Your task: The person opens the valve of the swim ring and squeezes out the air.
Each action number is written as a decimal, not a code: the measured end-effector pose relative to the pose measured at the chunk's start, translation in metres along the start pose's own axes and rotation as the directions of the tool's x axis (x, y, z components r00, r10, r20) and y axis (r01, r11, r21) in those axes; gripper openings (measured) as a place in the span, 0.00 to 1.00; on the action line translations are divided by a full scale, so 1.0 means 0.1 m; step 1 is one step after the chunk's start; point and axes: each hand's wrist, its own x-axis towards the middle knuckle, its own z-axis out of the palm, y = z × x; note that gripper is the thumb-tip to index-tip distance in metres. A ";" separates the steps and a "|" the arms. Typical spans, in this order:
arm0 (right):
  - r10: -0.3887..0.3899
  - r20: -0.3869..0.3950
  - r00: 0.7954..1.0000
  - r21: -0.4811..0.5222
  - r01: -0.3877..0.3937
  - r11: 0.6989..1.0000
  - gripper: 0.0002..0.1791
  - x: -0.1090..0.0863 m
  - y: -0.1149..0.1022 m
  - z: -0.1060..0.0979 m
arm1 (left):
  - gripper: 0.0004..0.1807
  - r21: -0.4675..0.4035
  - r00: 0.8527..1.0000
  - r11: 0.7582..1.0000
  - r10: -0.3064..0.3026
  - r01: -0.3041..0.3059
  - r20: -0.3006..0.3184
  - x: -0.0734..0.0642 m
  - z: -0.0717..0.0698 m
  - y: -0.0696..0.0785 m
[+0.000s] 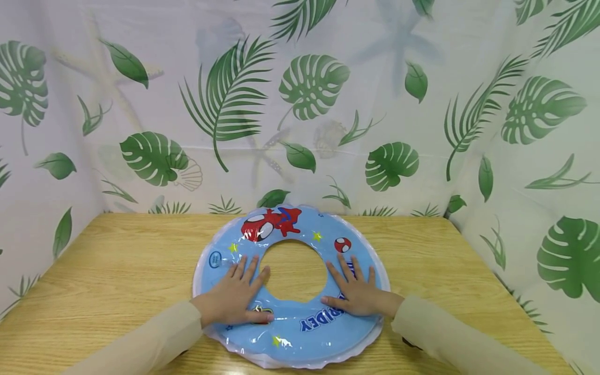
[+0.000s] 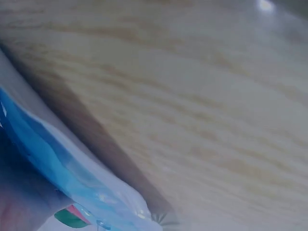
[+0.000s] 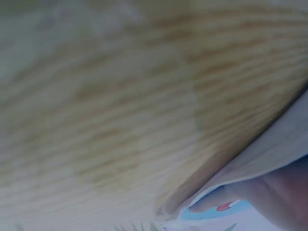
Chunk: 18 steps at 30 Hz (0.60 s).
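A blue inflated swim ring [image 1: 290, 338] with a white rim lies flat on the wooden table [image 1: 131, 260]. It carries a red cartoon figure, yellow stars and the lettering "SPIDEY". On the ring's left side my left hand [image 1: 232, 297] rests palm down, fingers spread. My right hand [image 1: 358, 291] lies likewise on the right side, over part of the printing. Neither hand curls round anything. In the left wrist view the ring's edge [image 2: 82, 163] shows at lower left beside part of the hand. The right wrist view catches the ring's pale rim [image 3: 260, 159] at lower right.
A white curtain [image 1: 328, 172] printed with green leaves and faint starfish hangs behind the table and along both sides. The table's back edge runs just behind the ring. Both forearms wear light beige sleeves [image 1: 145, 338].
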 end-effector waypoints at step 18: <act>-0.005 -0.034 0.999 -0.009 0.005 1.000 0.46 -0.01 -0.02 0.00 | 0.35 0.025 0.844 0.844 0.536 -0.535 -0.031 -0.06 0.00 0.43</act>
